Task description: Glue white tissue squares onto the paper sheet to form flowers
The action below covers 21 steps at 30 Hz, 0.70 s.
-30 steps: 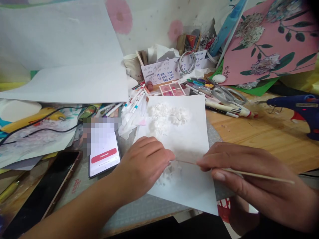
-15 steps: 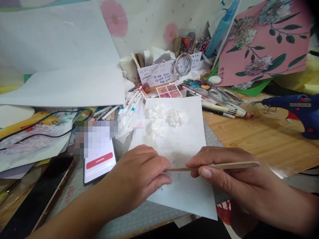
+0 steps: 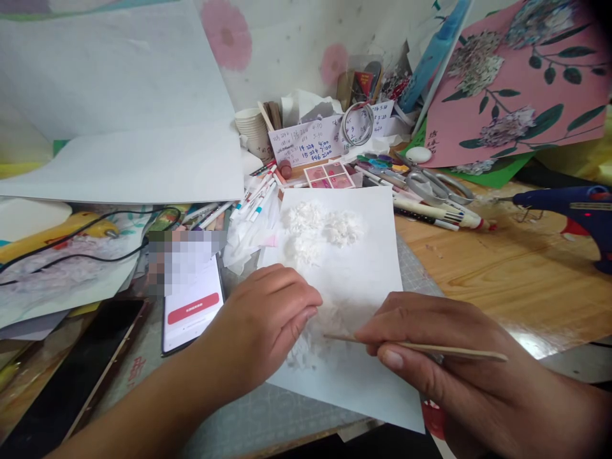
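My right hand (image 3: 440,350) grips a thin wooden stick (image 3: 454,350), its narrow tip pointing left over a white sheet of paper (image 3: 373,274). Opposite the tip, my left hand (image 3: 277,312) hovers low at the sheet's left side, thumb and fingers pressed together; what they hold, if anything, is hidden. Three fluffy white clumps (image 3: 303,218) sit on the upper part of the sheet. A looser patch of white bits (image 3: 301,350) lies below my left fingertips.
A lit phone (image 3: 194,306) and a dark phone (image 3: 81,370) lie left. Pens, scissors (image 3: 430,182) and papers crowd the back. A blue glue gun (image 3: 568,201) rests right, below a pink flower picture (image 3: 516,89). A yellow glue gun (image 3: 62,242) lies left.
My left hand has drawn away from the stick's tip, its thumb now closed against the fingers. My right hand and the stick have moved slightly down, and white bits show below the left fingertips.
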### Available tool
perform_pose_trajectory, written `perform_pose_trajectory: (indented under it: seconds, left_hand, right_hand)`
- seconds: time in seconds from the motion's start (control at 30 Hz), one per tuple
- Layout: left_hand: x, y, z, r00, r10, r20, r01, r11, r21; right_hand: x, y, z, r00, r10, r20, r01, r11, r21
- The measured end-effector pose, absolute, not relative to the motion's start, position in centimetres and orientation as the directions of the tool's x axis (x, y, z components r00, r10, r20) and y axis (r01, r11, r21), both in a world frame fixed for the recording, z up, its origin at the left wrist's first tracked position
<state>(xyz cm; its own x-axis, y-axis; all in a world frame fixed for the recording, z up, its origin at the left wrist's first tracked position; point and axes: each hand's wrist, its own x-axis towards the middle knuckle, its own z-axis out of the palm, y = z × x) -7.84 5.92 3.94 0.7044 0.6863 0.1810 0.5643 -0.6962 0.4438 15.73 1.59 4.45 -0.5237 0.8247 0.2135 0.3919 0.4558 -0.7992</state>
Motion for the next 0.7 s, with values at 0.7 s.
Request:
perform_pose_trajectory:
  seconds: [0.7]
  left_hand:
    - [-7.6,5.7,4.7,0.809,0.588,-0.009,0.527,-0.719,0.453]
  right_hand:
    - [17.2,0.1,3.4,-0.403,0.816,0.414,0.366,0.559,-0.744]
